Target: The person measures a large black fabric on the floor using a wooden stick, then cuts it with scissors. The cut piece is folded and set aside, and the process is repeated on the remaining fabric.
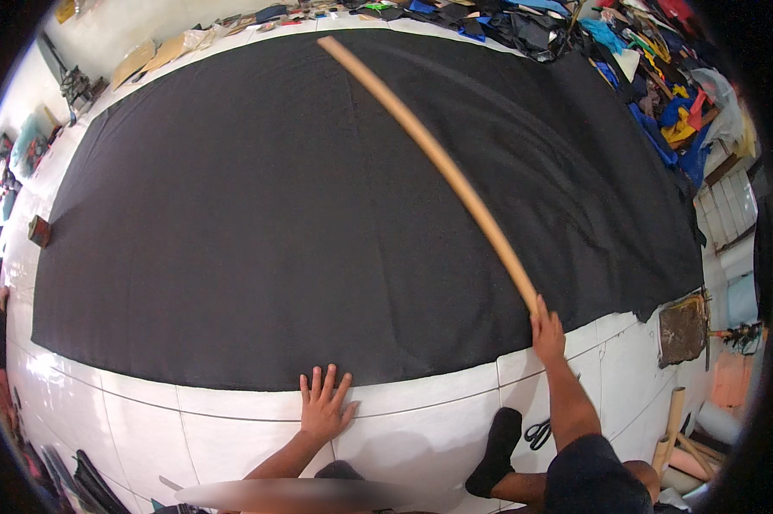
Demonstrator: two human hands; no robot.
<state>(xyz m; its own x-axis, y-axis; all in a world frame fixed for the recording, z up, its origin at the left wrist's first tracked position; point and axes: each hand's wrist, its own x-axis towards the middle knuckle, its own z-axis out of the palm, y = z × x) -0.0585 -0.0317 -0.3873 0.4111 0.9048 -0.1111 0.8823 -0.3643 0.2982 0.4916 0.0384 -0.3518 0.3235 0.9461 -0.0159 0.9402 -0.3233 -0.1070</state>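
A large sheet of black fabric (232, 214) lies spread over the white floor, flat on the left and rippled toward the right. Across it runs a long tan tube or pole (442, 163), from the far edge down to the near right; the lens bends its outline. At its near end, my right hand (548, 332) is closed around it. My left hand (325, 404) rests flat with fingers spread, its fingertips on the fabric's near edge and its palm over the tiles. Black-handled scissors (537, 434) lie on the floor beside my dark-socked foot (495, 450).
Heaped scraps of coloured cloth and plastic (661, 94) fill the far right. A square brown block (683, 330) sits by the fabric's right corner, and a small tin (39, 230) at its left edge. Cardboard tubes (674, 420) stand at lower right. Flat cardboard (146, 58) lies far left.
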